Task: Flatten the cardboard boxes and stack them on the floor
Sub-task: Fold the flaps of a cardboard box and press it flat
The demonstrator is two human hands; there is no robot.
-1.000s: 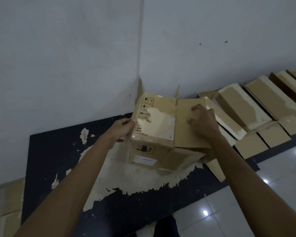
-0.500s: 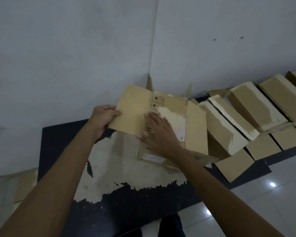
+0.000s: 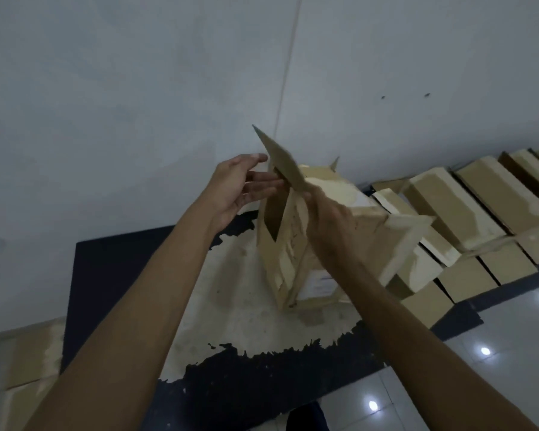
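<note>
a dark mat (image 3: 112,275) with a worn pale patch lies on the floor. the cardboard box (image 3: 296,244) stands on it, tilted, near the wall corner. the right hand (image 3: 330,222) presses on its top; its grip is hidden. the left hand (image 3: 240,185) is spread loose beside the raised flap (image 3: 280,160). flattened boxes (image 3: 467,206) line the wall (image 3: 137,88) behind.

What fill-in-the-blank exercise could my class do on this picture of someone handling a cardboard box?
1. The cardboard box stands on a patch of floor where the dark coating has ____ away.
2. The left hand has its fingers ____ beside the raised flap.
3. The right hand rests on the ____ of the box.
4. The row of boxes leans along the ____.

Missing words: peeled; straight; top; wall
</note>
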